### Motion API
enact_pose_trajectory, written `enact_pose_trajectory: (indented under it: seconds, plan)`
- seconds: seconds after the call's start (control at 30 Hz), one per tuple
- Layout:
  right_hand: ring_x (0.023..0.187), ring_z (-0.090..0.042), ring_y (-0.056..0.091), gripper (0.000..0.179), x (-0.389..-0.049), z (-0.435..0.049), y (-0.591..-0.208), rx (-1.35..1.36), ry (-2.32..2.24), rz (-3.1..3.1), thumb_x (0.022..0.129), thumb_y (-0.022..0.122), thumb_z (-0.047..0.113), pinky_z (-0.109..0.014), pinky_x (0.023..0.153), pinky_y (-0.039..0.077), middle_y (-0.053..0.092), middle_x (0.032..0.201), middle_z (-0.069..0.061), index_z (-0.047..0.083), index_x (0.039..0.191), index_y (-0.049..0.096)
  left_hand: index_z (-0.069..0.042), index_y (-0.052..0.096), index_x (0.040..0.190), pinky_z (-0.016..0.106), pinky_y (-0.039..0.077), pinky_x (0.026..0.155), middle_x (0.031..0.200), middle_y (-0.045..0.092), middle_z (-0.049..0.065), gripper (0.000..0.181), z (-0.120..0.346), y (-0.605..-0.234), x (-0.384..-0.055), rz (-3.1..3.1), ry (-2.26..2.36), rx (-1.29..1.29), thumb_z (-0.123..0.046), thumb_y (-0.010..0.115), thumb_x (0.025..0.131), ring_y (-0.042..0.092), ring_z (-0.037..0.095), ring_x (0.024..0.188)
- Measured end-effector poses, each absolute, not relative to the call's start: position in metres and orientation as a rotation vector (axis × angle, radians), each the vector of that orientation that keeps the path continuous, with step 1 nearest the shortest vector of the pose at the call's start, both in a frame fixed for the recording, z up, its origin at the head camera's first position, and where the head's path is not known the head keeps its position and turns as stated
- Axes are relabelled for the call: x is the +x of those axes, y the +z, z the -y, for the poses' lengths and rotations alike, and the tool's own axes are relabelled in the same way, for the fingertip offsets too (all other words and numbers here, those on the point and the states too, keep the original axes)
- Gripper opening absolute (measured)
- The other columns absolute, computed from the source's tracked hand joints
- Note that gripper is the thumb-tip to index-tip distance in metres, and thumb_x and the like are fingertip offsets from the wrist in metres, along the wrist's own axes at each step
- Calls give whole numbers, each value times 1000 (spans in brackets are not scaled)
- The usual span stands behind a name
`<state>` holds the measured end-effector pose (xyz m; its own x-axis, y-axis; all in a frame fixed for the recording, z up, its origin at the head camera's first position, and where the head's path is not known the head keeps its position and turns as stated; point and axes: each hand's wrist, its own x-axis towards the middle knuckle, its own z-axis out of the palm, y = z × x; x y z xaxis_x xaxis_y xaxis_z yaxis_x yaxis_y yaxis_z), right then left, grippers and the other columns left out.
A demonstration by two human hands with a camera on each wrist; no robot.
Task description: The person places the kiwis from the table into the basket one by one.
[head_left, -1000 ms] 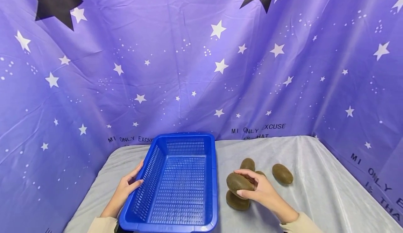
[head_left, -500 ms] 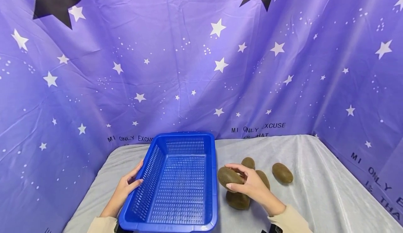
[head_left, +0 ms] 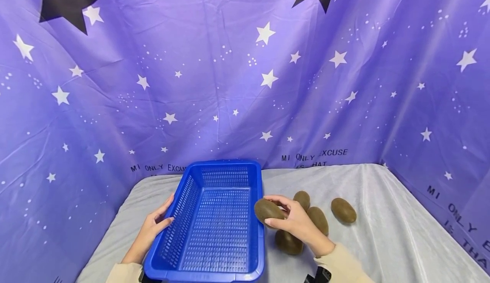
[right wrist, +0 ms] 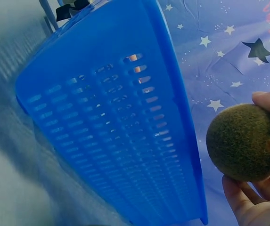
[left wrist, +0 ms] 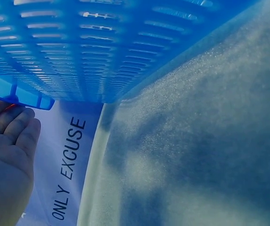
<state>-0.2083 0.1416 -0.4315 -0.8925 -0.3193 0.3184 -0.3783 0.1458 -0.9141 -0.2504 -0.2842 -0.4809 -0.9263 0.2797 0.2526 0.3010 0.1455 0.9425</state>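
Observation:
A brown, fuzzy kiwifruit (head_left: 269,210) is gripped between the thumb and fingers of my right hand (head_left: 296,221), by the basket's right rim. In the right wrist view, the kiwifruit (right wrist: 244,142) shows one rounded end, above the level of the rim. The blue plastic basket (head_left: 261,249) has slotted walls and a slotted floor. Against its left rim rests my left hand (head_left: 151,232), thumb and fingers spread apart. From the left wrist view, the fingers of that hand (left wrist: 12,125) reach up under the rim from outside, with nothing else in them.
Right of the basket, several more kiwifruit lie on the grey cloth (head_left: 383,240): a near kiwifruit (head_left: 289,243), a kiwifruit (head_left: 318,220) partly behind my right hand, a far kiwifruit (head_left: 302,199) and one kiwifruit (head_left: 343,210) apart. A purple star-printed curtain (head_left: 222,83) hangs behind.
My right hand has carried the kiwifruit leftward from above the other kiwifruit to the basket's right rim, uncovering one behind it. My left hand and the basket have stayed put.

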Motion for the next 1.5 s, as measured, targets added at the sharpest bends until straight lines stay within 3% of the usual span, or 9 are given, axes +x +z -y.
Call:
enact_pose_trajectory:
  seconds: [0.4, 0.73, 0.9, 1.03, 1.27, 1.5]
  plan:
    - [103, -14, 59, 54, -216, -124, -436, 712, 2010, 2319, 81, 73, 13, -23, 86, 48, 59, 124, -16, -1, 129, 53, -3, 30, 147, 13, 38, 94, 153, 18, 20, 60, 282, -482, -252, 2367, -1916, -598, -2, 53, 92, 34, -9, 127]
    - [100, -16, 60, 53, -224, -116, -440, 681, 2009, 2310, 80, 73, 13, -24, 83, 49, 59, 123, -16, 1, 128, 55, 1, 30, 146, 11, 35, 95, 153, 27, 1, 59, 282, -484, -255, 2336, -1891, -647, 1, 52, 91, 34, -8, 128]
    - [98, -15, 62, 53, -227, -112, -440, 697, 1991, 2292, 79, 75, 12, -25, 81, 50, 60, 122, -15, 0, 127, 55, 0, 29, 146, 11, 36, 95, 154, 22, 12, 60, 280, -483, -255, 2337, -1922, -630, 0, 52, 91, 34, -9, 128]
    - [99, -14, 60, 52, -228, -106, -439, 712, 1951, 2268, 78, 76, 12, -24, 82, 49, 61, 120, -14, 4, 126, 58, -1, 29, 147, 11, 35, 95, 154, 21, 14, 60, 282, -483, -255, 2352, -1916, -616, -1, 53, 92, 33, -9, 128]
    - [103, -21, 58, 51, -217, -94, -421, 728, 1859, 2296, 78, 73, 6, -24, 83, 48, 59, 122, -17, -3, 125, 56, -1, 28, 147, 10, 35, 95, 153, 17, 19, 60, 285, -482, -251, 2349, -1933, -624, -1, 52, 92, 32, -9, 129]
    - [108, -21, 56, 51, -230, -92, -440, 713, 1810, 2309, 77, 76, 13, -26, 84, 48, 58, 127, -8, 10, 125, 58, 1, 30, 146, 10, 32, 97, 153, 20, 19, 59, 284, -482, -249, 2334, -1931, -628, -1, 52, 92, 31, -9, 130]
